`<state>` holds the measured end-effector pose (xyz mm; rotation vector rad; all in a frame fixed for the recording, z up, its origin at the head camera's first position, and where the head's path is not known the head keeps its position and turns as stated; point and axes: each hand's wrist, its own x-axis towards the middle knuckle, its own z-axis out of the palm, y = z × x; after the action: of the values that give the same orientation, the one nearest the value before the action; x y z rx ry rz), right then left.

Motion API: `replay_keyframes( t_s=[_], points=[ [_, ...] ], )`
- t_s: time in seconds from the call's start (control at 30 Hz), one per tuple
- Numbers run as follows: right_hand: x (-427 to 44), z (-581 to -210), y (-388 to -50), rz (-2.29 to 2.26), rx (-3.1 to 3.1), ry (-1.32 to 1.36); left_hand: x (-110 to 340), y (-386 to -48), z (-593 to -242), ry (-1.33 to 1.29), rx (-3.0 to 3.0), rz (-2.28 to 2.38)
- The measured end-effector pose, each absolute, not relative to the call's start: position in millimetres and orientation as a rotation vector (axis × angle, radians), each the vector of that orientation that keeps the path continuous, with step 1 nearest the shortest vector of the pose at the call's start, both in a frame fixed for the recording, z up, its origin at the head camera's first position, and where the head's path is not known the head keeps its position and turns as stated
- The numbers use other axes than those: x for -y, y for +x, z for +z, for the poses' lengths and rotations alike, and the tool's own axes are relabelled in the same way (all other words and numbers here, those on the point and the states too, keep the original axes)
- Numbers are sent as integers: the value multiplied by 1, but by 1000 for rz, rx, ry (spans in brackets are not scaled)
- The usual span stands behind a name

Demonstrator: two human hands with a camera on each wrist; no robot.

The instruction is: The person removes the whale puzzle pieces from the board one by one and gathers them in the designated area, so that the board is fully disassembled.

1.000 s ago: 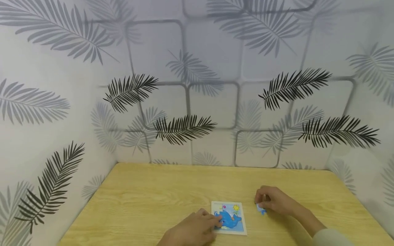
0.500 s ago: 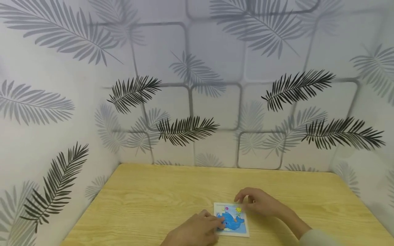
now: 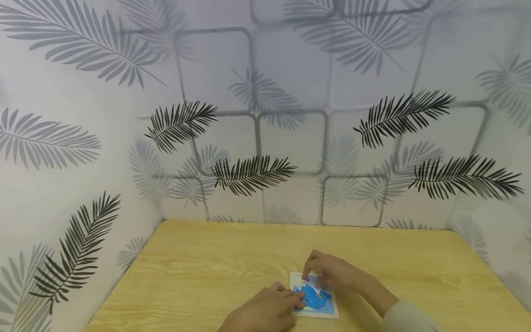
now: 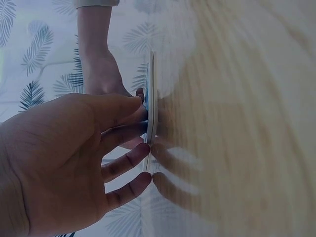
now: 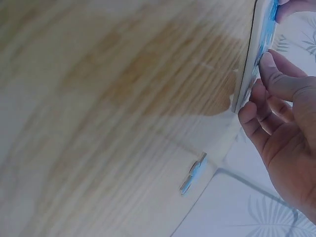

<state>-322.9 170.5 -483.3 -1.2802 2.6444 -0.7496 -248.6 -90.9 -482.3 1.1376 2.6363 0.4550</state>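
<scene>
A small square puzzle (image 3: 317, 302) in a white frame, with a blue whale picture, lies on the table. My left hand (image 3: 265, 309) rests at its left side, one finger stretched onto the picture. In the left wrist view, the fingers are lightly bent and their tips touch the puzzle's edge (image 4: 152, 116). My right hand (image 3: 338, 272) is over the puzzle's upper part with curled fingers and covers the sun picture. It pinches a small puzzle piece, which the fingers hide. In the right wrist view, its thumb (image 5: 276, 81) is against the board.
Another thin blue puzzle piece (image 5: 193, 174) lies on the table beyond the board in the right wrist view. The wooden table (image 3: 215, 258) meets a leaf-patterned wall (image 3: 286, 193) at the back and sides.
My right hand has moved left from the table beside the puzzle, carrying the small light blue piece, to above the puzzle's top edge. The left hand has stayed on the puzzle.
</scene>
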Motion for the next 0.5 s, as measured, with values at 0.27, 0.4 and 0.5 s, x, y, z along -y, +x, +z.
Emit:
replay_keyframes(
  t_s=[0.27, 0.4, 0.5],
  points=[
    [-166, -480, -326, -677, -2647, -1284, 91, -249, -478, 1157, -2668, 425],
    [-166, -480, -325, -707, -2640, -1278, 90, -248, -478, 1141, -2654, 438],
    [-168, -480, -324, -753, -2626, -1277, 90, -248, -478, 1120, -2645, 445]
  ],
)
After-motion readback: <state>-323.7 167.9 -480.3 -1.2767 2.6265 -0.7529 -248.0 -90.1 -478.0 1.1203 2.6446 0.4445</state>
